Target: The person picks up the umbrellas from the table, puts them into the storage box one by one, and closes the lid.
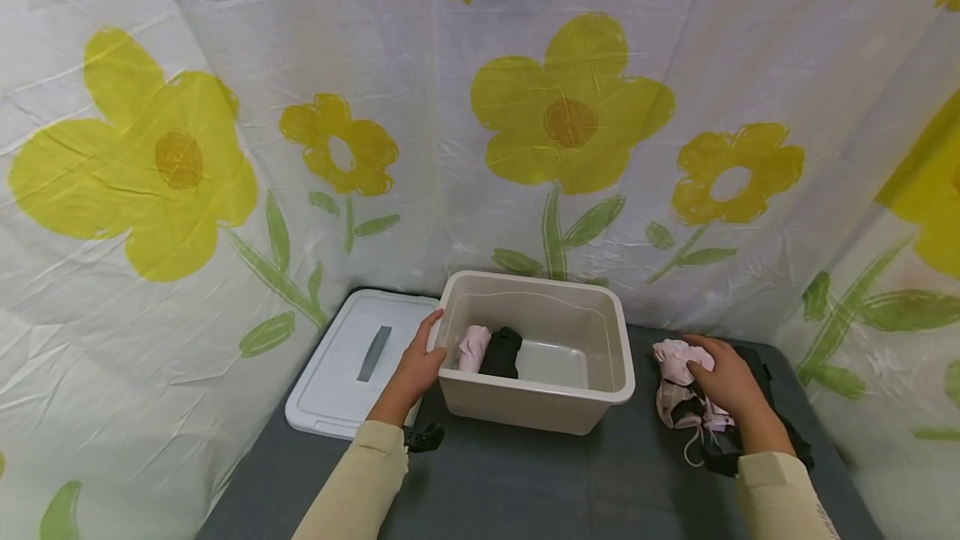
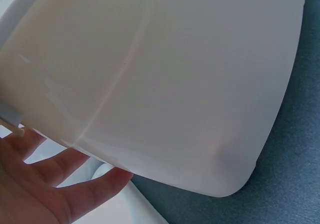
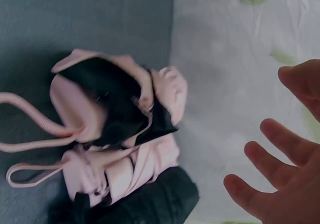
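Note:
A beige plastic storage bin (image 1: 521, 408) stands in the middle of the table. Inside, at its left end, a pink bundle of cloth (image 1: 472, 348) lies beside a black one (image 1: 502, 354). My left hand (image 1: 416, 367) rests against the bin's left side near the front corner; its fairly straight fingers (image 2: 97, 194) touch the edge in the left wrist view. Over a heap of pink and black clothing (image 1: 673, 398) on the right hovers my right hand (image 1: 723, 377). Its fingers are spread apart in the right wrist view, beside pink cloth with loose cords (image 3: 30, 116), holding nothing visible.
A white lid (image 1: 330, 382) with a grey handle lies flat left of the bin. Dark grey cloth covers the table (image 1: 525, 482). A white curtain (image 1: 420, 232) with painted yellow flowers hangs along the table's back edge and sides.

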Demonstrator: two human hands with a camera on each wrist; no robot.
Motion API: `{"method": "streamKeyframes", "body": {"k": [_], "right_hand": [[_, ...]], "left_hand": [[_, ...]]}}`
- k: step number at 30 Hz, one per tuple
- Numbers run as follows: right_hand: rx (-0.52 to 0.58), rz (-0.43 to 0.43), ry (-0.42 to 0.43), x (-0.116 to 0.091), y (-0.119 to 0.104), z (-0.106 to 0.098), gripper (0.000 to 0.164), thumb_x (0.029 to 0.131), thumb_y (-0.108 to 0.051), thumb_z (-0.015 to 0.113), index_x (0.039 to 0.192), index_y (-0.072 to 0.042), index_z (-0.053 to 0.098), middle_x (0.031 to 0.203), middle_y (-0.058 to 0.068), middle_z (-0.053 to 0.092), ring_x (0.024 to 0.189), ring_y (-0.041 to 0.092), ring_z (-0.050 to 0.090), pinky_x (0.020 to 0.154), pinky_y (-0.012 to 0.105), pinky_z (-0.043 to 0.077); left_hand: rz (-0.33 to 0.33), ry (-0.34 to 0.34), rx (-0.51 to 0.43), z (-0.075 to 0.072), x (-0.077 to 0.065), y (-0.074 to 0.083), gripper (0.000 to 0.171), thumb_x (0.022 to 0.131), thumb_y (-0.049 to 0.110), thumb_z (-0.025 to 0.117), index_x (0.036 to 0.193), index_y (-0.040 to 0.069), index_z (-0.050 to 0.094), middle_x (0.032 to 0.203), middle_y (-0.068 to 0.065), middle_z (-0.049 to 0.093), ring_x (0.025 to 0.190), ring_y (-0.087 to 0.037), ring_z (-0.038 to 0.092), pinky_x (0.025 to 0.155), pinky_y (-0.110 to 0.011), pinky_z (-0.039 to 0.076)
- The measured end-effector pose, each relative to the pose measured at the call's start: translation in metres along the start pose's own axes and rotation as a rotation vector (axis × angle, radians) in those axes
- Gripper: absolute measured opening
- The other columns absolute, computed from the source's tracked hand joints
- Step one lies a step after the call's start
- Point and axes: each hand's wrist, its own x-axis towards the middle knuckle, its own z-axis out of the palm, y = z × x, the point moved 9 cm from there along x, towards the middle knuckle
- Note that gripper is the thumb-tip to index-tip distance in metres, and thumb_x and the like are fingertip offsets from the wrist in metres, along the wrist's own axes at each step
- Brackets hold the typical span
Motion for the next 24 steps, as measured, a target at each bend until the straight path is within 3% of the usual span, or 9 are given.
{"method": "streamKeyframes", "body": {"k": [24], "right_hand": [[-0.060, 0.111, 0.012, -0.014, 0.064, 0.002, 0.051, 0.092, -0.016, 0.049, 0.136, 0.008, 0.042, 0.139, 0.040, 0.031, 0.125, 0.060, 0.029, 0.098, 0.071, 0.027]], "left_hand": [[-0.003, -0.003, -0.013, 0.001, -0.001, 0.000, 0.068, 0.090, 0.012, 0.041, 0.151, 0.037, 0.025, 0.157, -0.015, 0.030, 0.136, -0.039, 0.039, 0.102, -0.063, 0.035]]}}
